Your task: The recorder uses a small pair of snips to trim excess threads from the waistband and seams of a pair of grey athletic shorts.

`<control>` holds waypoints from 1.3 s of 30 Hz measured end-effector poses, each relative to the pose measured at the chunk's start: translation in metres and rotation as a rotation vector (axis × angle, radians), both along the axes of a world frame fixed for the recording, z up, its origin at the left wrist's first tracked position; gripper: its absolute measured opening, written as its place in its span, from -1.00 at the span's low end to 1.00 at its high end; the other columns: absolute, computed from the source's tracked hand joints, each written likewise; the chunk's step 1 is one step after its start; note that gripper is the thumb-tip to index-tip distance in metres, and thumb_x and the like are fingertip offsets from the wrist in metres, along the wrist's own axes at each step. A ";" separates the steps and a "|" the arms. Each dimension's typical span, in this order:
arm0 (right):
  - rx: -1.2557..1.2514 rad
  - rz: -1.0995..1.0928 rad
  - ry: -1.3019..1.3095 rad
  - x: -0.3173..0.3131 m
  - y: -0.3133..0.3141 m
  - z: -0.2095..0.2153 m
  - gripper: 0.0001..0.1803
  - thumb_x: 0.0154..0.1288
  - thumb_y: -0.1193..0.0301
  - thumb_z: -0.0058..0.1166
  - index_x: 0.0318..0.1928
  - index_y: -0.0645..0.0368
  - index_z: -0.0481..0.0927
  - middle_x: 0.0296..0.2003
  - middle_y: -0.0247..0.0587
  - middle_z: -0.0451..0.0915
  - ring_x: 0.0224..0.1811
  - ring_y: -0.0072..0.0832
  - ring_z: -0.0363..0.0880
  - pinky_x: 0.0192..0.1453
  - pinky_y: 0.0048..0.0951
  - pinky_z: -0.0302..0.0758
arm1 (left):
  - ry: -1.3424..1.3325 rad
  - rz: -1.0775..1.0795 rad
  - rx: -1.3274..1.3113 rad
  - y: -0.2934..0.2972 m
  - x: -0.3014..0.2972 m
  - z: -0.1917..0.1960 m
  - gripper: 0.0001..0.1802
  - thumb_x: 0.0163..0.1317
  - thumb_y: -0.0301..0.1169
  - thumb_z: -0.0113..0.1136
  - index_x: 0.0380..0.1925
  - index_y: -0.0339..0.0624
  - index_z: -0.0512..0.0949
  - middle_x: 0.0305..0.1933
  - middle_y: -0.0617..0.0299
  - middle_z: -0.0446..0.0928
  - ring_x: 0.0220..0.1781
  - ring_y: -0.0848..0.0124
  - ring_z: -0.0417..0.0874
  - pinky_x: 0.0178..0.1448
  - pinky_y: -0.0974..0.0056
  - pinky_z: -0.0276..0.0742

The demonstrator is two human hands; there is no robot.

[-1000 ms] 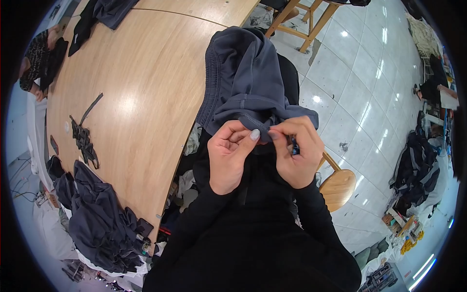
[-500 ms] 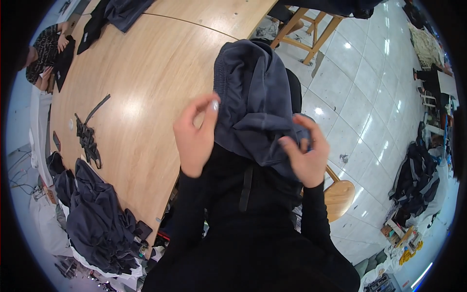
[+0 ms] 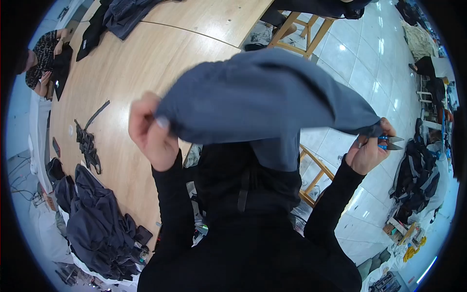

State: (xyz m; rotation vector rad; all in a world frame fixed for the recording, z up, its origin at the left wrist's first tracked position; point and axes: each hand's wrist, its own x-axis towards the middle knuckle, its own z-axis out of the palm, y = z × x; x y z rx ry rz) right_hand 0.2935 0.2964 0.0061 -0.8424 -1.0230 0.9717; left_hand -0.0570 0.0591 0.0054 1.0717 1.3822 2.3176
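In the head view, a dark blue-grey garment point(image 3: 265, 100) is stretched wide across the upper middle of the frame, held up between two raised hands and well above the wooden table point(image 3: 146, 63) that fills the upper left. The left hand point(image 3: 148, 130), at centre left, is closed on the garment's left edge, fingers curled over the cloth with a pale painted thumbnail showing against the fabric. The right hand point(image 3: 368, 151), at the right of the frame, pinches the garment's far corner between thumb and fingers and at the same time grips a small pair of thread snips point(image 3: 390, 142) with blue handles, whose short metal blades point right, just past the cloth corner. Both forearms rise from the lower edge in black sleeves, and a lower fold of the garment hangs down over the black-clad chest in the centre. On the table, at the left of the frame, lie dark fabric strips point(image 3: 87, 141); below them, lower left, sits a heap of dark grey garments point(image 3: 95, 228). More dark clothing point(image 3: 121, 14) lies at the table's top edge. In the upper left corner another person point(image 3: 46, 61) in a patterned top bends over black cloth. A wooden stool point(image 3: 296, 29) stands on the white tiled floor point(image 3: 360, 63) at upper centre, and black bags point(image 3: 416, 175) are piled at the right edge.
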 end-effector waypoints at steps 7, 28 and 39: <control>-0.530 0.326 -0.189 0.037 -0.015 -0.071 -0.67 0.22 0.86 0.11 -0.15 0.17 0.54 0.16 -0.07 0.61 -0.52 -0.72 0.43 -0.52 -0.68 0.25 | 0.295 -0.157 -1.091 -0.047 0.028 -0.015 -0.83 0.21 -0.61 0.40 -0.18 -0.32 0.70 -0.34 0.16 0.71 -0.34 0.41 0.71 -0.15 0.30 0.58; -0.511 0.064 -0.515 0.053 -0.011 -0.095 -0.37 0.27 0.77 -0.01 0.37 0.26 0.55 0.25 -0.07 0.64 -0.50 -0.75 0.42 -0.51 -0.66 0.21 | -0.316 -0.066 -0.700 -0.004 0.063 -0.031 -0.88 0.58 -0.46 0.29 -0.10 -0.30 0.60 -0.28 0.44 0.56 -0.28 0.71 0.45 -0.17 0.52 0.39; -0.689 0.665 0.419 0.077 -0.001 -0.075 -0.29 0.52 0.67 0.05 0.62 0.26 0.20 0.20 0.05 0.61 -0.54 -0.77 0.32 -0.59 -0.72 0.20 | 0.047 -0.038 -0.805 -0.010 0.066 -0.028 -0.80 0.42 -0.45 0.45 -0.07 -0.34 0.69 -0.38 0.30 0.62 -0.37 0.61 0.52 -0.24 0.41 0.46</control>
